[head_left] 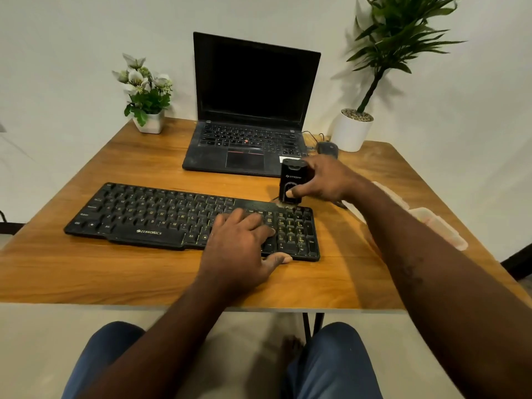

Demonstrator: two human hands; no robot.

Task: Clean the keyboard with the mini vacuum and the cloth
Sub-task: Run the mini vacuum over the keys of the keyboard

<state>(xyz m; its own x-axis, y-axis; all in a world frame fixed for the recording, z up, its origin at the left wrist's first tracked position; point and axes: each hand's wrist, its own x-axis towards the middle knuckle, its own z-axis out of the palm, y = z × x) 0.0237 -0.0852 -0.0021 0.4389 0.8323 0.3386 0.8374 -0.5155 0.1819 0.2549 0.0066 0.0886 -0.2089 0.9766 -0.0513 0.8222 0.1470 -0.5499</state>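
Note:
A black keyboard point(149, 214) lies across the middle of the wooden table point(86, 277). My left hand point(241, 246) rests flat on its right part, fingers spread over the keys and thumb at the front edge. My right hand point(325, 180) grips a small black mini vacuum point(292, 180) held upright, its nozzle down at the keyboard's top right corner above the number pad. A pale cloth point(431, 223) lies on the table to the right, partly hidden behind my right forearm.
An open black laptop point(253, 110) stands behind the keyboard. A mouse point(326, 148) with a cable lies to its right. A white pot of flowers point(146, 96) is at the back left, a tall potted plant point(354, 128) at the back right.

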